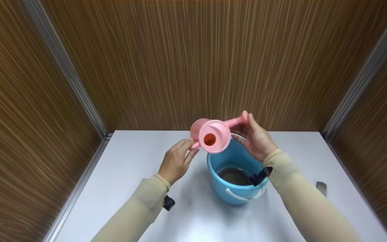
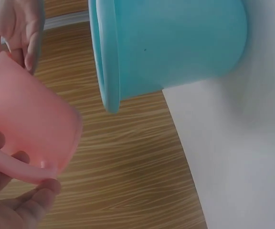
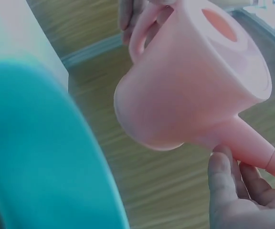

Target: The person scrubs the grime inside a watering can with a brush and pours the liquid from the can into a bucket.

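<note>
A pink watering can is held in the air above the back left rim of a blue bucket, its top opening facing the head camera. My left hand grips the can's handle, thumb and fingers curled round it. My right hand is at the spout, with the thumb up by the sprinkler head and the other fingertips against the spout's underside. Dark liquid appears to lie at the bottom of the bucket.
The bucket stands on a white table with its white handle hanging down at the front. A small grey object lies beyond my right forearm. Wood-patterned panels enclose the table at the back and both sides.
</note>
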{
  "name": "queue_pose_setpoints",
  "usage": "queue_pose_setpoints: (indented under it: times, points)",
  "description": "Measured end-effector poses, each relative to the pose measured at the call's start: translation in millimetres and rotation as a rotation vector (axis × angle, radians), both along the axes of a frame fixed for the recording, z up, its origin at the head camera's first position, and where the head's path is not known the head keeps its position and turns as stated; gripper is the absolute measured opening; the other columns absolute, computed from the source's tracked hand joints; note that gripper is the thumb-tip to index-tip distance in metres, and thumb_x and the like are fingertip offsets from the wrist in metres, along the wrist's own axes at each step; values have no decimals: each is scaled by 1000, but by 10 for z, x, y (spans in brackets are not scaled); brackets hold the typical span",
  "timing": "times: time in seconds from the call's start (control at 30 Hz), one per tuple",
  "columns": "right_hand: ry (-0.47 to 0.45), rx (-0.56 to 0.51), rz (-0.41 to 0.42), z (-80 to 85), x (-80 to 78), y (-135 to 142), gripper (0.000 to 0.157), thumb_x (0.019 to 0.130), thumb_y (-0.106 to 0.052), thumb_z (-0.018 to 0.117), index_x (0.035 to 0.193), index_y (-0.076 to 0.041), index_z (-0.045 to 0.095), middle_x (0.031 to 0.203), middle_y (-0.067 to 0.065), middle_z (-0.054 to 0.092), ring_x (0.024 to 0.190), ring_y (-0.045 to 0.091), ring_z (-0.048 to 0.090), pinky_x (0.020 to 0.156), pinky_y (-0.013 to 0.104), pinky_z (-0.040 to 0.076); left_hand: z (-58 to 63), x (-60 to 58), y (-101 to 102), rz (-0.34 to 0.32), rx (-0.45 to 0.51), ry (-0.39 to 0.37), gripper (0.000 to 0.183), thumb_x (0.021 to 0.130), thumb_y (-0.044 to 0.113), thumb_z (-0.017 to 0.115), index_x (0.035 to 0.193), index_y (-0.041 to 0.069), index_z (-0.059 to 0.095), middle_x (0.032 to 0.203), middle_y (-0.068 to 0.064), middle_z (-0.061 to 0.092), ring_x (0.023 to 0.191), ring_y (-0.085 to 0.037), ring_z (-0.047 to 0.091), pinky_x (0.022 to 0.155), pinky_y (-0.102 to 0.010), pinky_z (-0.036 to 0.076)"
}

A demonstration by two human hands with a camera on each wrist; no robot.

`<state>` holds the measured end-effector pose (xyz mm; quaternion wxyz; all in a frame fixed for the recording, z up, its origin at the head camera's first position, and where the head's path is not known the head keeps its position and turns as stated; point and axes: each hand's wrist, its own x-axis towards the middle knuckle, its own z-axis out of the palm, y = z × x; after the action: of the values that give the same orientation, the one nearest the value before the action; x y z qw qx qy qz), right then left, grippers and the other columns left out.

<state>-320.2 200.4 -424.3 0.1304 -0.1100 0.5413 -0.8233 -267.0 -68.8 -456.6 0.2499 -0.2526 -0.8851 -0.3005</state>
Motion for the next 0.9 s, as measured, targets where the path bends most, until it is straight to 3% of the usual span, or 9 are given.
queue_pose_setpoints:
  times: [0.27, 0.4, 0.53, 0.7, 0.9]
  points:
    - [56, 44, 33, 59, 6, -486, 61, 91, -56, 37, 121, -4, 53, 124, 17, 47, 116, 33, 42, 96, 44, 35, -102, 244, -272, 31, 35, -48, 37, 89, 43, 53, 118, 20, 58, 101, 7, 62, 94, -5, 57, 83, -24, 45]
    - [52, 99, 53, 23, 18, -781, 62, 90, -59, 37, 117, -7, 57, 121, 13, 51, 115, 28, 45, 95, 42, 36, -203, 388, -413, 36, 66, -44, 26, 86, 39, 60, 105, 21, 63, 90, 12, 62, 80, -2, 56, 74, -24, 49]
    - [49, 174, 93, -83, 65, -1045, 56, 89, -61, 36, 120, -20, 57, 123, 4, 53, 118, 23, 43, 97, 46, 31, -349, 529, -480, 46, 103, -77, 14, 81, 35, 67, 87, 24, 63, 76, 17, 57, 67, -2, 51, 63, -24, 48]
    - [24, 238, 134, -264, 137, -1285, 50, 89, -62, 35, 128, -35, 50, 129, -4, 50, 122, 18, 37, 102, 50, 22, -526, 650, -506, 61, 135, -129, 17, 81, 41, 65, 80, 24, 62, 71, 19, 56, 63, -1, 51, 58, -24, 47]
    - [-30, 222, 168, -477, 178, -1448, 50, 91, -59, 34, 136, -39, 38, 132, -6, 47, 125, 17, 33, 104, 49, 18, -686, 753, -575, 78, 176, -69, 16, 79, 41, 68, 77, 25, 63, 71, 20, 57, 65, -4, 52, 56, -23, 45]
